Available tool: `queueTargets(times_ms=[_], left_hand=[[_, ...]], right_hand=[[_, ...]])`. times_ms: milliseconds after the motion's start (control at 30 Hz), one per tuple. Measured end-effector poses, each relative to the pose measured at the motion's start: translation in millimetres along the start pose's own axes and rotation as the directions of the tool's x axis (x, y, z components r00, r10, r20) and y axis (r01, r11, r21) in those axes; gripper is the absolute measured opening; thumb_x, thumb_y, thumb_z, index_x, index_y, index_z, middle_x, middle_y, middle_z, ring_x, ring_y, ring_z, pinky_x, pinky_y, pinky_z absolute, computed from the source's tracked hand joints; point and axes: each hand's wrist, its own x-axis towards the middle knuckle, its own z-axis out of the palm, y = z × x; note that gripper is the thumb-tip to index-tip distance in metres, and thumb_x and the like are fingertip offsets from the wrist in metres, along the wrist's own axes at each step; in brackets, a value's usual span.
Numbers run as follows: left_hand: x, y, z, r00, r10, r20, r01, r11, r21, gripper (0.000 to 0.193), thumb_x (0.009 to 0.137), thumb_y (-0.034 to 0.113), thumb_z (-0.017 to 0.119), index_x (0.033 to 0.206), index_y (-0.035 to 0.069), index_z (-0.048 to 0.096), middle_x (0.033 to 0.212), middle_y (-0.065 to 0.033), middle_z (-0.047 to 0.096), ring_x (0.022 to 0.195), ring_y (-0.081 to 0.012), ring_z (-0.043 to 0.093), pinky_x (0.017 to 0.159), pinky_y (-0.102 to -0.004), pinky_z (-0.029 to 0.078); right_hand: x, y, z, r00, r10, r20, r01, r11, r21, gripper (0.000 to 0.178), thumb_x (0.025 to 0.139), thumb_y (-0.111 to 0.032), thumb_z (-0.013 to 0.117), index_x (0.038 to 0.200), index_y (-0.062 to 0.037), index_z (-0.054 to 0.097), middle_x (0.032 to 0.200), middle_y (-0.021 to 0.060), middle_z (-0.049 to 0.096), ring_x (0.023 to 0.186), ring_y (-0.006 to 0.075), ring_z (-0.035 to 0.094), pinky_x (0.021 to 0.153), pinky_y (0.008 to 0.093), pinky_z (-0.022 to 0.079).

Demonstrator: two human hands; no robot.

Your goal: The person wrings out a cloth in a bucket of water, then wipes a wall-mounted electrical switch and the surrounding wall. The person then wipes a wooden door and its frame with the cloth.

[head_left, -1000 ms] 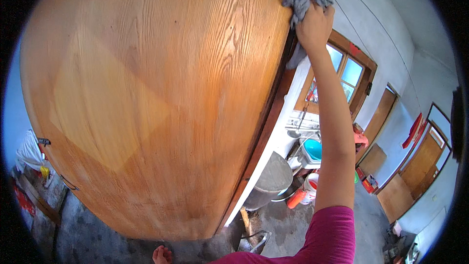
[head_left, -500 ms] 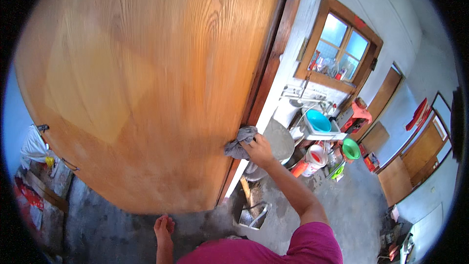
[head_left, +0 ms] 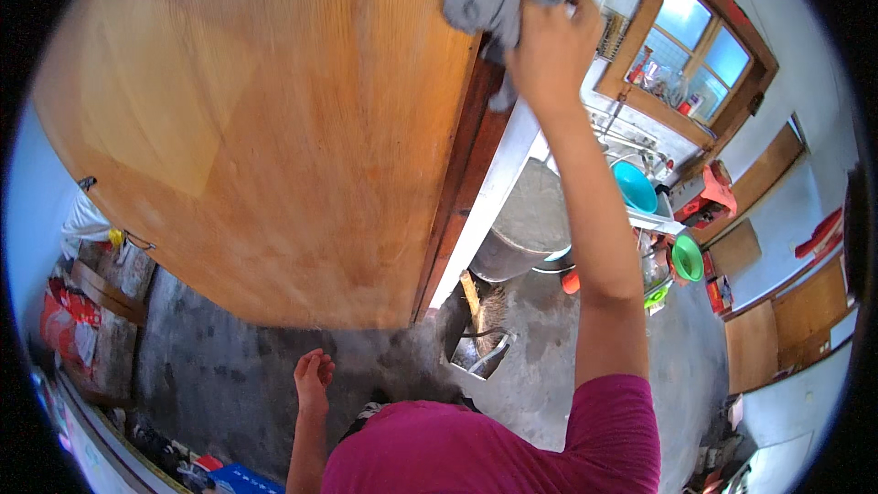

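Note:
A large wooden door panel with visible grain fills the left and middle of the view. High at its right edge my right hand is closed around a crumpled grey cloth. The cloth lies against the door's upper right edge, and part of it hangs down beside the dark reddish-brown wooden frame. My left hand is low in front of my body, away from the door, its fingers curled in and nothing visible in them.
Right of the frame stand a large round covered container, a turquoise basin and a green basin. A brush or broom sits by a dustpan on the floor. Wooden boards and bags lie at the left. Behind is a window.
My right hand has moved up along the door's right edge with the grey cloth. My left hand has risen slightly in view. The view has shifted, so the door bottom appears higher.

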Motion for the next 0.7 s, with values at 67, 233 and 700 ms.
queueTargets(times_ms=[67, 233, 700], left_hand=[[-9.0, -10.8, 13.6, 1.0, -0.004, -0.019, 0.003, 0.999, -0.035, 0.016, 0.105, 0.021, 0.056, 0.112, 0.012, 0.067, 0.094, -0.0003, 0.071, 0.079, -0.0117, 0.067, 0.064, -0.0265, 0.048], [-22.5, -26.4, 36.1, 0.998, -0.02, 0.053, 0.017, 0.999, 0.05, 0.017, 0.106, 0.022, 0.055, 0.114, 0.012, 0.067, 0.097, -0.0009, 0.071, 0.081, -0.012, 0.067, 0.065, -0.0263, 0.047], [-64.9, -5.7, 105.3, 0.989, -0.071, 0.132, 0.033, 0.962, 0.271, 0.021, 0.106, 0.022, 0.054, 0.118, 0.008, 0.063, 0.102, -0.0019, 0.069, 0.09, -0.0129, 0.065, 0.077, -0.0273, 0.048]], right_hand=[[-43.5, -19.5, 8.4, 1.0, -0.005, 0.019, 0.004, 0.999, 0.047, 0.03, 0.065, -0.008, 0.074, 0.095, -0.0079, 0.075, 0.114, 0.0184, 0.064, 0.121, 0.0446, 0.053, 0.097, 0.0558, 0.038], [-235.4, -77.5, 33.3, 0.992, 0.002, 0.124, -0.028, 0.977, 0.21, 0.008, 0.072, -0.013, 0.069, 0.076, -0.0074, 0.073, 0.106, 0.0117, 0.065, 0.118, 0.0386, 0.055, 0.088, 0.0535, 0.04], [-417.6, -124.4, -52.9, -0.2, -0.064, 0.978, -0.629, -0.757, -0.178, 0.044, 0.097, -0.022, 0.068, 0.137, -0.0094, 0.057, 0.133, 0.0105, 0.062, 0.122, 0.0275, 0.06, 0.102, 0.0447, 0.047]])
